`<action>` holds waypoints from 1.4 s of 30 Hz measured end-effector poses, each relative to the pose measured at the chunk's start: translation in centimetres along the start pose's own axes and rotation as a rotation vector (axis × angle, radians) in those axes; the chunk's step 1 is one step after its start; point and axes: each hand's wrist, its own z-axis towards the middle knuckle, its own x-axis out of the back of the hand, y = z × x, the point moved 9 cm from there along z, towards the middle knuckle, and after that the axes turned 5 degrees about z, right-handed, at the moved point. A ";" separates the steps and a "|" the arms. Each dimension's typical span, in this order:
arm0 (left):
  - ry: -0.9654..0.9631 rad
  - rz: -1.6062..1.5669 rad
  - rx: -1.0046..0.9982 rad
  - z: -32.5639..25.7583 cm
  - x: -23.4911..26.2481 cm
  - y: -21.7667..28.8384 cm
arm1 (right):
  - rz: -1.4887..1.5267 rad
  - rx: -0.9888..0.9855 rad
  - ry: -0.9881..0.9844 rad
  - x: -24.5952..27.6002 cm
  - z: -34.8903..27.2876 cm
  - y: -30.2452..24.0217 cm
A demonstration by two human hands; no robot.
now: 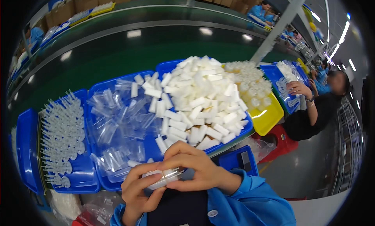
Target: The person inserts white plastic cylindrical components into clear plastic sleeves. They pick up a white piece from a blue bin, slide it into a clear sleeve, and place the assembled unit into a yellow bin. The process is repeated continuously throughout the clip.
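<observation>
In front of my body, my left hand (140,190) and my right hand (197,166) meet around a small white block with clear plastic at its right end (163,179). Fingers of both hands press on it, hiding part of its shape. Just beyond them, a heap of white foam-like blocks (207,97) fills a blue tray (247,126). Loose clear plastic tubes or sleeves (117,118) lie in the blue tray to its left, along with a few of the white blocks.
Farther left, a blue tray (84,183) holds rows of clear stemmed parts (62,128). A yellow tray (269,116) with clear round pieces (250,83) stands at right. Beyond runs a green conveyor belt (156,46). A co-worker's hand (300,89) reaches over another blue tray.
</observation>
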 end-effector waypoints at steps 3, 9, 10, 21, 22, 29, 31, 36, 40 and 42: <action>-0.025 -0.156 0.079 -0.5 -2.2 -0.2 | -0.246 0.198 0.144 1.8 -1.5 -1.9; -0.124 0.066 -0.029 0.1 -5.0 0.9 | -0.527 0.283 0.650 12.5 -6.9 -4.6; -0.071 0.133 -0.055 0.0 -4.2 0.8 | -0.619 0.216 0.908 16.9 -9.9 -4.8; 0.322 0.803 0.000 -0.4 7.6 2.8 | -1.287 -0.365 1.063 48.3 -27.5 1.7; 0.390 0.909 0.011 -0.8 9.5 3.1 | -1.201 -0.585 0.984 49.3 -27.7 3.9; 0.703 1.523 0.422 -9.6 22.5 5.0 | -0.524 -0.335 0.800 44.6 -23.0 6.4; 0.631 1.551 0.615 -12.8 25.6 2.8 | -0.642 -0.286 0.932 46.0 -24.8 4.9; 0.530 1.614 0.734 -14.0 27.6 -1.1 | -1.083 0.011 1.151 38.4 -20.0 -2.3; 0.531 1.657 0.691 -13.4 28.9 -3.4 | -0.872 0.126 0.882 27.5 -10.8 -3.1; 0.561 1.585 0.718 -13.8 29.8 -4.4 | -0.952 0.133 0.576 21.6 -5.3 -3.3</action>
